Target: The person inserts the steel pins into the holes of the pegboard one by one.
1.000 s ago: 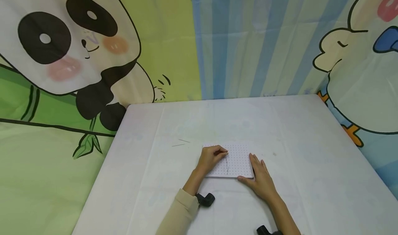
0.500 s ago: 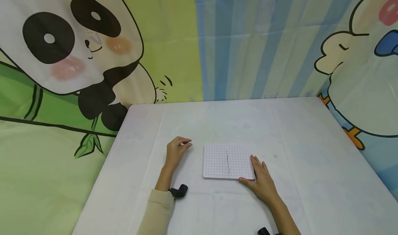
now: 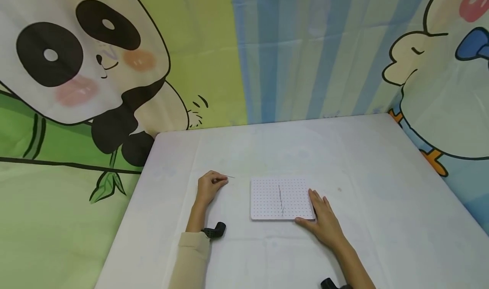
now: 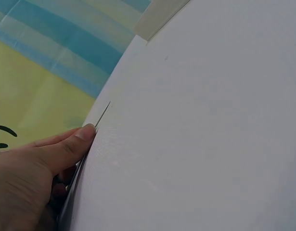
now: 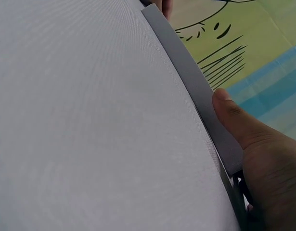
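My left hand point(image 3: 208, 188) is low over the table left of the board, pinching a thin needle point(image 4: 103, 113) between thumb and fingertips. The needle's free end sticks out past the fingers, pointing right in the head view. A white board point(image 3: 263, 200) dotted with rows of small holes lies flat in front of me. Several upright needles point(image 5: 225, 63) rise from it in a line, seen side-on in the right wrist view. My right hand point(image 3: 324, 221) rests at the board's near right corner, thumb on the front edge and straight fingers along the right side.
A white cloth covers the table point(image 3: 344, 153). Behind it hangs a printed curtain point(image 3: 290, 51) with a panda, stripes and another cartoon animal. Each wrist carries a black camera point(image 3: 215, 230).
My left hand has gone from the board to the left, where two needles lay on the table, and now pinches a needle. The right hand stays at the board's corner.
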Motion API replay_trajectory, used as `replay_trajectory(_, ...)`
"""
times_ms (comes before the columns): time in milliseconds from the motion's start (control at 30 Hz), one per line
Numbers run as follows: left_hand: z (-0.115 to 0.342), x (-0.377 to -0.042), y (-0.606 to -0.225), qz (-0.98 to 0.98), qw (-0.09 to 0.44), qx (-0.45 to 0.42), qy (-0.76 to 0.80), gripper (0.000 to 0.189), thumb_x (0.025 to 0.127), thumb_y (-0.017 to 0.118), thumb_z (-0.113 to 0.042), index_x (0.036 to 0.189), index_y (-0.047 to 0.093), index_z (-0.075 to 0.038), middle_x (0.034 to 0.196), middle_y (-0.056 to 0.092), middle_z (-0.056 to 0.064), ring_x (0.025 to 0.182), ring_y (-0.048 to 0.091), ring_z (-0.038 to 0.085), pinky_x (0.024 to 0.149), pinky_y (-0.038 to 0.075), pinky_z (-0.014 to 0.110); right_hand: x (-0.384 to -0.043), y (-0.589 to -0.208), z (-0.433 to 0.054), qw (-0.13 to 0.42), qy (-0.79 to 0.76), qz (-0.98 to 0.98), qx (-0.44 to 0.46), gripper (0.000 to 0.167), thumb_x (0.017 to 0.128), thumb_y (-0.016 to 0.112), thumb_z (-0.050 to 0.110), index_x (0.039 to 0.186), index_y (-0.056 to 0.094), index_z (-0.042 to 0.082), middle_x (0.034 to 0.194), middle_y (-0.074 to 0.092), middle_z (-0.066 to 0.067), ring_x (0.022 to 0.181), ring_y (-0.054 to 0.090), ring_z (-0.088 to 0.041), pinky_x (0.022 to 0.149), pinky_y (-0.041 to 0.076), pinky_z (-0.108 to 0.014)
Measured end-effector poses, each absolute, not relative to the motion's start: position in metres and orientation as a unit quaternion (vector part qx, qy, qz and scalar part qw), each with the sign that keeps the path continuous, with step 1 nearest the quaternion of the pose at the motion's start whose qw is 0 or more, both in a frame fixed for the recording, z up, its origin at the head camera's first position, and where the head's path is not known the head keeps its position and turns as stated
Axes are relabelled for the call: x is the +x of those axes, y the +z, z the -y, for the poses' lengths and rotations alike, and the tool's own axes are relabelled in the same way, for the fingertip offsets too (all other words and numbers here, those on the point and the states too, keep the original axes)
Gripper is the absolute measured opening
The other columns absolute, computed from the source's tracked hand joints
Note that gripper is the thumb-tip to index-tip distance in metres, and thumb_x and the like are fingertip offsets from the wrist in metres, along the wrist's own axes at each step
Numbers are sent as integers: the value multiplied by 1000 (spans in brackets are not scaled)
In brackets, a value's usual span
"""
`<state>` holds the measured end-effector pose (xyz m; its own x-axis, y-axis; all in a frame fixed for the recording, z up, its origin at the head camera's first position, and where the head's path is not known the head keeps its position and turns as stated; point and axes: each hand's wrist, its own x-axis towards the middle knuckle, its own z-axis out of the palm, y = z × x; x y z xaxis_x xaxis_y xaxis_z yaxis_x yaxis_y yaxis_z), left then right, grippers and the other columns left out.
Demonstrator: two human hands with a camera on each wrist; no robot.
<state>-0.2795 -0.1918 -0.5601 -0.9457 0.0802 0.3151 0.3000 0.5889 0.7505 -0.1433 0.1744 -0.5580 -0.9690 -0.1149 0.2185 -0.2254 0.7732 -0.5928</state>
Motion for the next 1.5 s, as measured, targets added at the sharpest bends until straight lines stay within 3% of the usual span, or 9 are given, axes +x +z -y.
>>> replay_trajectory(367,193,-284,-561,884,137,-131,-428,5,75,76,-10,74,72,-8,78,62,-2,69,52,13,58,43,24,-146,-558,-176,96,323,936,100,101,72,73,51,142,26,-5,144,29,-24,132,25,-39,111,7,-44)
replay_trajectory(600,194,-279,-564,888,102,-121,-431,8,79,72,-16,78,70,-9,81,62,-2,75,54,13,65,46,27,-144,-562,-174,84,322,938,98,101,73,71,53,142,25,-5,145,28,-23,133,24,-38,111,6,-43)
replay_trajectory(767,183,-273,-562,844,60,-104,-522,17,83,68,-26,91,71,-11,84,66,0,72,56,15,60,46,24,-143,-563,-174,84,324,938,94,102,72,71,54,142,25,-5,145,28,-23,134,23,-37,111,6,-43)
replay_trajectory(967,151,-268,-551,808,7,-151,-569,22,89,60,-32,96,71,-13,92,67,-1,78,55,16,63,45,25,-144,-562,-175,86,324,938,92,102,72,71,55,142,25,-4,145,28,-22,134,23,-36,111,7,-43)
replay_trajectory(1267,84,-265,-534,717,46,-203,-665,11,82,69,-7,89,68,2,79,68,13,67,65,21,60,54,30,-145,-562,-175,86,328,936,93,102,72,71,53,143,25,-4,145,28,-22,134,23,-36,111,6,-42)
replay_trajectory(1500,53,-253,-521,718,51,-265,-642,8,81,66,5,87,64,9,83,68,20,75,68,28,66,55,30,-145,-561,-176,80,330,936,89,103,71,70,56,144,24,-1,146,28,-20,135,21,-34,111,5,-41)
